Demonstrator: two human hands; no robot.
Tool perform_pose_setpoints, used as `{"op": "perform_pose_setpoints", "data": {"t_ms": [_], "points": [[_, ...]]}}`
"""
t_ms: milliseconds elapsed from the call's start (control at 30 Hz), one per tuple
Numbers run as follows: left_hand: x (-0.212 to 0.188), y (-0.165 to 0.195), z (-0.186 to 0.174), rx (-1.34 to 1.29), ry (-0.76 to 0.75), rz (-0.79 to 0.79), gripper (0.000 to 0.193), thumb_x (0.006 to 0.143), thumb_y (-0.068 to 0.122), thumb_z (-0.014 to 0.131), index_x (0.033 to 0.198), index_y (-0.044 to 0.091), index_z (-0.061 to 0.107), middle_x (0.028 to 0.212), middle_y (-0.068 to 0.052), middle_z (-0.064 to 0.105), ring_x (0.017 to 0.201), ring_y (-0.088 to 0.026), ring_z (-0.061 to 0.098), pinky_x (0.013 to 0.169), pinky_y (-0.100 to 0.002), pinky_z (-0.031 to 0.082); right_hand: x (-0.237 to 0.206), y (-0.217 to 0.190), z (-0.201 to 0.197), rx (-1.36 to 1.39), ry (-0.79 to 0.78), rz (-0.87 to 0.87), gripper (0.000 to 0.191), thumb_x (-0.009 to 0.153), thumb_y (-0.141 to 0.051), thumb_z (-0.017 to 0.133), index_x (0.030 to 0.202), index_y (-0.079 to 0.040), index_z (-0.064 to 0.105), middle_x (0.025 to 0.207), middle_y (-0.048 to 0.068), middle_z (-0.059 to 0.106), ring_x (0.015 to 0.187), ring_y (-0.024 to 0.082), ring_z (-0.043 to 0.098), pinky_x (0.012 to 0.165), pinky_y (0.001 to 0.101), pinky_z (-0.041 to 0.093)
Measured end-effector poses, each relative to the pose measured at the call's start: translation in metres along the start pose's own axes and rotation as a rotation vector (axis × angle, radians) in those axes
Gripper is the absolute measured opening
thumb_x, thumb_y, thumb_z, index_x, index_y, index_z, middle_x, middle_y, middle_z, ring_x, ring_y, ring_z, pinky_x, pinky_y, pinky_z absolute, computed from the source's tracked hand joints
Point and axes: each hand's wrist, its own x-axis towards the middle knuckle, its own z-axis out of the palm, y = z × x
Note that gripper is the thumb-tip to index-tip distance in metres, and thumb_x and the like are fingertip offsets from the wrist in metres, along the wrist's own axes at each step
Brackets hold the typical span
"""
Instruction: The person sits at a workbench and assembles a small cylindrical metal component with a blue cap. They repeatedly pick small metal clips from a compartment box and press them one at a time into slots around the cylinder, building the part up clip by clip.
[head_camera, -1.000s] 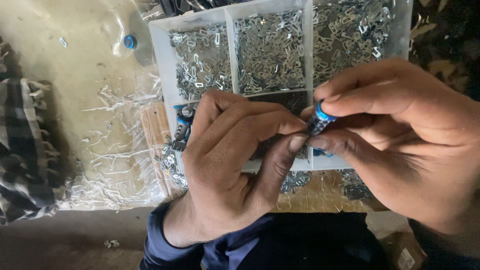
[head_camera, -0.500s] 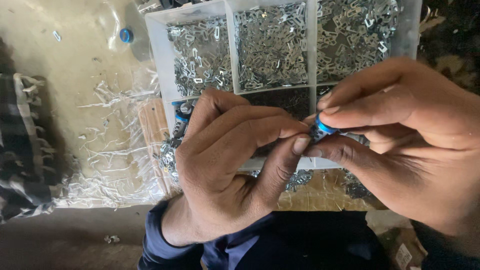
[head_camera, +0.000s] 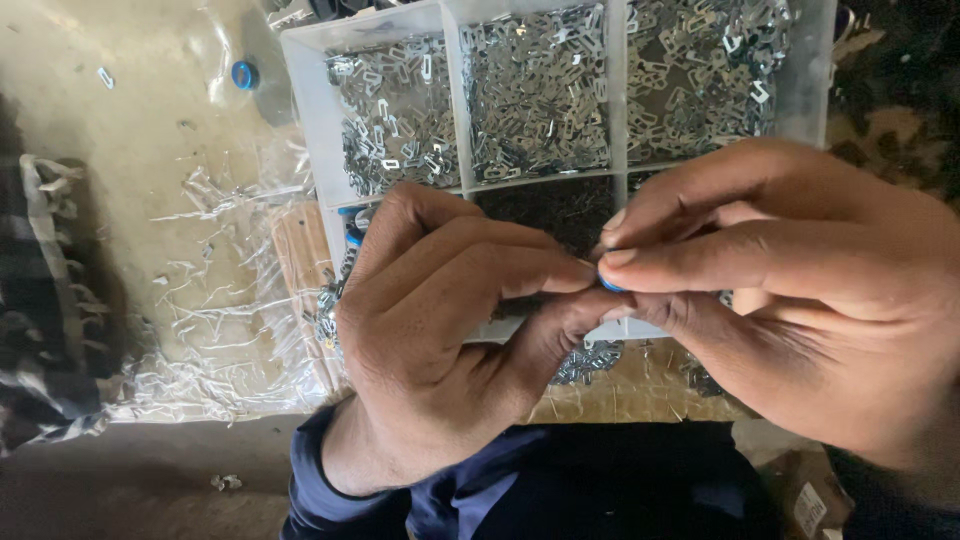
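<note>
Since the earlier frames we see both hands drawn closer together at centre frame, and the small blue part (head_camera: 608, 284) now sits almost buried between the fingertips, where more of it showed before. Our left hand (head_camera: 450, 340) fills the lower centre, thumb and forefinger pressed in on the part from the left; our right hand (head_camera: 790, 300) comes in from the right, thumb and forefinger pinched on the same piece. So both are clenched on it, fingertips touching. The part lies right at the meeting point of the two pinches (neither hand is clearly nearer), and its long axis is probably left-right, though too little shows to be sure. Behind the hands, the clear compartment box (head_camera: 305, 90) holds metal clips (head_camera: 535, 95) across the upper frame. A loose blue ring (head_camera: 244, 74) lies upper left beside it, crumpled clear plastic (head_camera: 215, 300) at left.
</note>
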Motion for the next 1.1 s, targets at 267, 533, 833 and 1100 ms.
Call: {"op": "perform_pose_setpoints", "data": {"t_ms": [267,533,833,1100], "points": [[0.001,-0.007,-0.011,-0.11,-0.067,-0.056,0.029,0.076,0.035,0.09,0.088,0.013,0.076,0.084,0.002,0.076,0.084,-0.01,0.065,0.077,-0.03,0.047,-0.001,0.004,-0.003,0.077,-0.11,-0.052,0.023,0.088,0.0,0.077,0.109,-0.006,0.071,0.118,0.016,0.067,0.095,0.015,0.073,0.076,0.0201,0.062],[0.019,-0.002,0.01,0.504,-0.075,0.202,0.019,0.082,0.026,0.088,0.085,0.009,0.078,0.086,0.0,0.073,0.081,-0.023,0.059,0.073,-0.039,0.041,-0.003,-0.007,0.001,0.265,0.171,0.264,0.038,0.094,0.012,0.066,0.127,0.0,0.054,0.131,0.017,0.059,0.117,0.023,0.07,0.102,0.0324,0.066],[0.006,0.003,-0.002,-0.009,-0.012,0.023,0.012,0.093,0.011,0.082,0.102,0.006,0.075,0.099,-0.004,0.075,0.09,-0.019,0.063,0.077,-0.031,0.049,-0.003,-0.001,-0.001,0.192,0.079,0.158,0.034,0.088,0.009,0.067,0.119,0.005,0.054,0.13,0.021,0.055,0.117,0.024,0.07,0.098,0.0318,0.066],[0.004,0.004,0.0,-0.014,-0.019,-0.004,0.013,0.095,0.013,0.083,0.103,0.006,0.075,0.102,-0.005,0.078,0.089,-0.017,0.069,0.081,-0.029,0.053,-0.012,0.004,0.0,0.192,0.047,0.124,0.033,0.086,0.006,0.071,0.115,0.003,0.056,0.126,0.017,0.055,0.115,0.021,0.071,0.097,0.0305,0.064]]}}
